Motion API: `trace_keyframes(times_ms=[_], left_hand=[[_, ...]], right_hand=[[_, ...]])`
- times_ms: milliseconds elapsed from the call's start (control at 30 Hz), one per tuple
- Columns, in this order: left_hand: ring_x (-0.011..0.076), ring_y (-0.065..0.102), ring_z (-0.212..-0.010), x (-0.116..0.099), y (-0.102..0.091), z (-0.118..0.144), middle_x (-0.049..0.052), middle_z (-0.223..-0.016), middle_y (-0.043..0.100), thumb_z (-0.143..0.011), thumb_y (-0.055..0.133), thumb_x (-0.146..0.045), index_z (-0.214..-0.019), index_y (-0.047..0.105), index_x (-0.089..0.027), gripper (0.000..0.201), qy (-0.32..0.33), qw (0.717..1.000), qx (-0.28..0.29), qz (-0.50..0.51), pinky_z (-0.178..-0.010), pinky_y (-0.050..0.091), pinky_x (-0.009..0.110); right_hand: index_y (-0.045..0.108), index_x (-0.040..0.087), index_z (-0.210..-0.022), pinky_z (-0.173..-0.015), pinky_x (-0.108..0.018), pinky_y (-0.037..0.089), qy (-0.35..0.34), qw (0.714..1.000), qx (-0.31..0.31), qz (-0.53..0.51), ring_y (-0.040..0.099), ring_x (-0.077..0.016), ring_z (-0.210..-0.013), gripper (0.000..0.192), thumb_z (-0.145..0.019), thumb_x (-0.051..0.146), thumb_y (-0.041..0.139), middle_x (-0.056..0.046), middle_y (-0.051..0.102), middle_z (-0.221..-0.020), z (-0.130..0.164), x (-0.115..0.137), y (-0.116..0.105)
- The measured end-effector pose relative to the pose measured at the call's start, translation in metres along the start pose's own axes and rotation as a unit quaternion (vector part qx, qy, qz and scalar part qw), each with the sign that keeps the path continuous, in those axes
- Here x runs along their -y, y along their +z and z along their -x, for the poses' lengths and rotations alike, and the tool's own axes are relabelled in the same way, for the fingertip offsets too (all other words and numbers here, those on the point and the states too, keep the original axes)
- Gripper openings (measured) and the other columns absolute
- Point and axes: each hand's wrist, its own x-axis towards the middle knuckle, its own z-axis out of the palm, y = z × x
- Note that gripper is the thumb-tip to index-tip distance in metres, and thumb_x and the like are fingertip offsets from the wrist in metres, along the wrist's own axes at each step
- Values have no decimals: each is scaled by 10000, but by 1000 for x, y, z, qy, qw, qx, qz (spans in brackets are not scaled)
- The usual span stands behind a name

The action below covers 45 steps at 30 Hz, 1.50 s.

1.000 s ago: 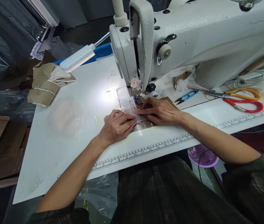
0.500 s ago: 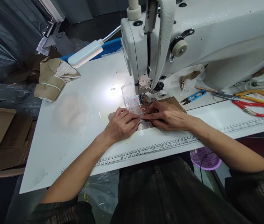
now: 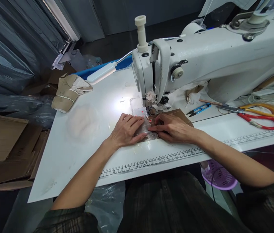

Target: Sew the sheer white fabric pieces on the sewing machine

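My left hand (image 3: pixel 127 131) lies flat on the bed of a white sewing machine (image 3: pixel 140 76), fingers spread over a thin, see-through sheet (image 3: pixel 138 112) with small red marks. My right hand (image 3: pixel 173 127) is bent over a brown, flat piece (image 3: pixel 179 115) beside it, index finger stretched to the left and another finger curled. The fingertips of both hands press close together just in front of the presser foot (image 3: pixel 149 110). What the flat pieces are made of I cannot make out, and the hands hide part of them.
Blue thread snips (image 3: pixel 198 110) and scissors with red and orange handles (image 3: pixel 260 121) lie to the right. A lamp (image 3: pixel 101 72) lights the table. A tied brown bundle (image 3: pixel 65 94) sits at the left edge. A printed ruler (image 3: pixel 151 161) runs along the front.
The view has shifted, showing more of the machine. My left hand's fingers have spread, with the thumb apart. My right hand stays much the same on the flat piece.
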Motion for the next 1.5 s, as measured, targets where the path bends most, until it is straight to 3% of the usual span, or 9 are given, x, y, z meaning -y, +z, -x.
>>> trace_keyframes(times_ms=[367,567,700,867,1000,1233,1500], left_hand=[[252,616,-951,3,9,8,163,-1112,666,-944,547,-416,-1155,589,-133,357,11,999,-4,34,-811,547,443],[251,622,-934,2,9,7,157,-1097,677,-941,560,-402,-1129,597,-118,343,14,1000,-6,26,-793,518,437],[231,616,-892,-1,8,3,115,-1086,689,-971,499,-395,-1167,591,-161,319,-29,1000,-7,6,-747,455,420],[228,594,-840,-9,5,-5,101,-1067,694,-978,478,-362,-1149,622,-181,287,-65,995,39,-58,-757,390,433],[249,593,-890,-12,2,-10,138,-1236,651,-973,474,-323,-1162,628,-147,301,-50,992,70,-92,-756,383,432],[278,583,-909,12,4,-29,104,-1310,632,-970,423,-353,-1173,647,-161,358,-9,989,128,-80,-781,382,458],[278,580,-971,15,17,-26,117,-1317,632,-972,439,-346,-1198,642,-139,368,-53,996,69,-31,-828,382,478]], right_hand=[[722,227,-1168,-838,-411,492,-13,1000,-17,-10,549,-248,-971,339,-875,194,553,-120,605,-1048,1,-3,3],[725,229,-1162,-840,-401,488,-7,1000,-16,-12,554,-235,-954,338,-883,203,536,-111,607,-1036,1,-2,2],[724,241,-1168,-853,-412,484,5,1000,-14,-11,544,-242,-968,337,-897,213,526,-112,602,-1044,1,-2,3],[716,240,-1184,-867,-430,482,7,1000,-10,-14,536,-246,-973,338,-903,211,532,-117,592,-1051,1,-2,3],[715,235,-1182,-875,-454,482,10,1000,-8,-15,529,-256,-980,327,-902,214,547,-123,586,-1056,1,0,3],[725,229,-1158,-876,-420,509,70,996,-40,-39,548,-235,-975,332,-887,163,545,-114,565,-1059,-4,-4,8],[721,248,-1175,-903,-408,525,98,992,-53,-56,567,-220,-978,337,-903,171,536,-101,533,-1054,-3,-10,13]])
